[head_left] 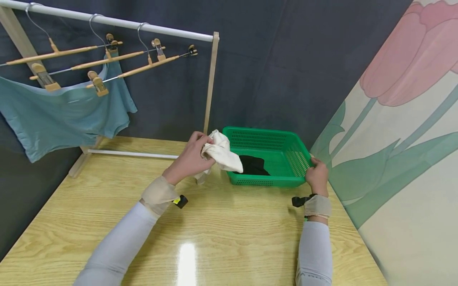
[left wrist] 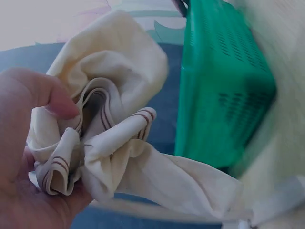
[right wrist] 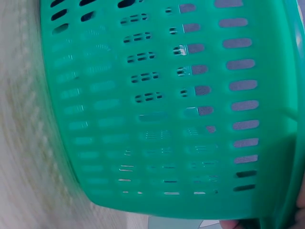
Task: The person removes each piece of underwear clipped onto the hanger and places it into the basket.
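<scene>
My left hand (head_left: 193,155) grips a bunched cream-white cloth (head_left: 223,152) in the air just left of the green basket (head_left: 264,182). In the left wrist view the crumpled cloth (left wrist: 114,71) shows folded edges with thin brown stripes, pinched between thumb and fingers. At the basket's right end, my right hand (head_left: 317,176) holds the rim, fingers over its edge. The right wrist view is mostly filled by the basket's slotted side (right wrist: 157,133), with only a bit of the fingers showing. A black cloth (head_left: 253,165) lies inside the basket at its left.
A clothes rack with a white rail (head_left: 118,22) stands at the left on the wooden table (head_left: 232,230). From it hang wooden clip hangers (head_left: 148,68) and blue-green shorts (head_left: 71,115). A wall with a painted tulip (head_left: 408,59) borders the right side.
</scene>
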The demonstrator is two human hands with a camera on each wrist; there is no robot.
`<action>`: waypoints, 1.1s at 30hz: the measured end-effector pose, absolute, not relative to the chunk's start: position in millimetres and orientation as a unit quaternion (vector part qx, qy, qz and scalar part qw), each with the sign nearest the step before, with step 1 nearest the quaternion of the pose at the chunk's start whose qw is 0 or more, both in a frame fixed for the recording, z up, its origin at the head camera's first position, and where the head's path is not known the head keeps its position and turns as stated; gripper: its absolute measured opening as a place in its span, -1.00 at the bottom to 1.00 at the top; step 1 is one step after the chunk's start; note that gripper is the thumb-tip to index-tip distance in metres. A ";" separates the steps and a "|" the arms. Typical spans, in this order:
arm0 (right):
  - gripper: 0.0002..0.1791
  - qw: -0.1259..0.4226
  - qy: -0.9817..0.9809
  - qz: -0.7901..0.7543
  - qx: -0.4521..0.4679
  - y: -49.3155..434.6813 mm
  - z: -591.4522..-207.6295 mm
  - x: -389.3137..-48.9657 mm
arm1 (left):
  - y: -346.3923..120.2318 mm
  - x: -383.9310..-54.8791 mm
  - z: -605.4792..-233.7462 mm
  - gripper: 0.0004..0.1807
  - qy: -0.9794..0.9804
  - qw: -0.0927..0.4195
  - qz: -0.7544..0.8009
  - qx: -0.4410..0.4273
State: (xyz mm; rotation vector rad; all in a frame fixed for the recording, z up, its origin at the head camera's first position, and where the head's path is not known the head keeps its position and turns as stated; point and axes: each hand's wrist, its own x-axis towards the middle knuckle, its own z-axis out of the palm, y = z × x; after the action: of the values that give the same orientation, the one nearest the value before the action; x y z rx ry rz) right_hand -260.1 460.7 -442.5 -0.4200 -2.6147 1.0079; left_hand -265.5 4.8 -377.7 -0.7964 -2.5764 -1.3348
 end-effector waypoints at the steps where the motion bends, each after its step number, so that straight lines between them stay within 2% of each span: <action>1: -0.31 0.153 -0.912 0.351 -0.148 460.7 -442.7 -260.7 | 8.8 -266.7 -374.2 -0.61 -0.850 0.070 -0.448 -0.268; 11: -0.33 0.152 -0.907 0.368 -0.137 459.8 -447.0 -259.6 | 47.9 -269.3 -356.2 -0.51 -0.823 0.072 -0.496 -0.268; 15: -0.32 0.153 -0.908 0.364 -0.140 460.5 -447.7 -258.9 | 62.8 -269.1 -359.8 -0.46 -0.814 0.051 -0.510 -0.272; 22: -0.31 0.154 -0.908 0.364 -0.139 459.3 -446.4 -258.2 | 88.9 -271.3 -377.6 -0.48 -0.806 0.002 -0.516 -0.290; 33: -0.32 0.152 -0.907 0.367 -0.140 460.6 -440.4 -257.8 | 110.7 -271.8 -404.1 -0.42 -0.829 -0.062 -0.466 -0.303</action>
State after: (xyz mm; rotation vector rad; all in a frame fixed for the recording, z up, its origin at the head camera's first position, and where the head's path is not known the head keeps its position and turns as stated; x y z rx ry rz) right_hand -257.8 460.6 -440.4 -0.4014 -2.6025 1.0547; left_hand -271.8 110.7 -404.1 -0.9903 -2.7143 -1.5241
